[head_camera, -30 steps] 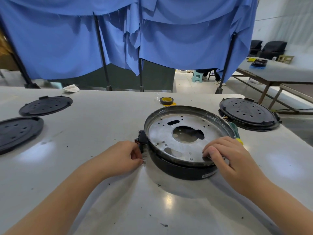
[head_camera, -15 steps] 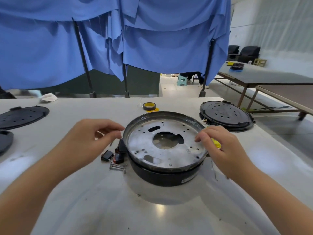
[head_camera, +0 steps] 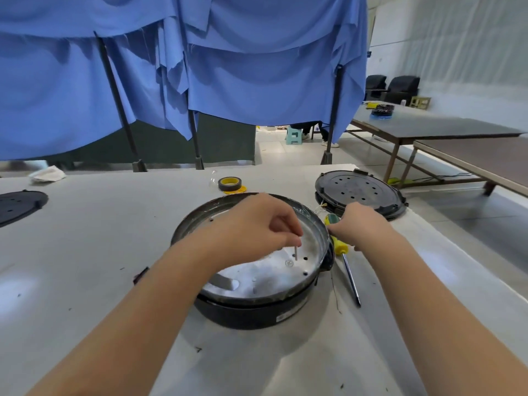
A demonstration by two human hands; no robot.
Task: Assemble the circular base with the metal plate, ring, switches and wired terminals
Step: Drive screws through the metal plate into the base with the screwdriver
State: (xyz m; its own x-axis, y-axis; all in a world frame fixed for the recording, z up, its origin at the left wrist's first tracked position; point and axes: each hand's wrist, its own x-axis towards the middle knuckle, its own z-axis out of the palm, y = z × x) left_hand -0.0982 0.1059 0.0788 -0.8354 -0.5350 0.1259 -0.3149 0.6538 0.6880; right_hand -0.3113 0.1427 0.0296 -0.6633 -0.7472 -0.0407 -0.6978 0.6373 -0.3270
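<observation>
I hold a screw (head_camera: 296, 253) pinched in the fingers of my left hand (head_camera: 257, 224), point down, just over a hole toward 3 o'clock on the plate (head_camera: 257, 277). I judge I carry it upright so it can drop straight into that hole and fix the plate to the base (head_camera: 251, 314) beneath. The plate lies flat inside the ring (head_camera: 200, 221), and the whole stack sits on the worktop (head_camera: 100, 238) right in front of me.

My right hand (head_camera: 361, 224) reaches to 3 o'clock of the base, fingers curled at the handle of the screwdriver (head_camera: 341, 248), which lies on the worktop just beside the rim, shaft pointing back toward me. Whether those fingers have closed round the handle or only touch it I cannot tell. Keeping the tool that close makes sense: the driving comes right after the screw is seated.

Around me: a tape roll (head_camera: 230, 184) at 12 o'clock, a black cover (head_camera: 358, 192) at 2 o'clock with thin wires (head_camera: 320, 208) showing at its near edge, and another cover (head_camera: 20, 202) at 10 o'clock. A small dark part (head_camera: 140, 275) lies at 9 o'clock by the base.

My own left forearm crosses the plate and hides much of it, so other holes are out of my sight. The ring's raised wall may crowd the screwdriver at this edge hole.
</observation>
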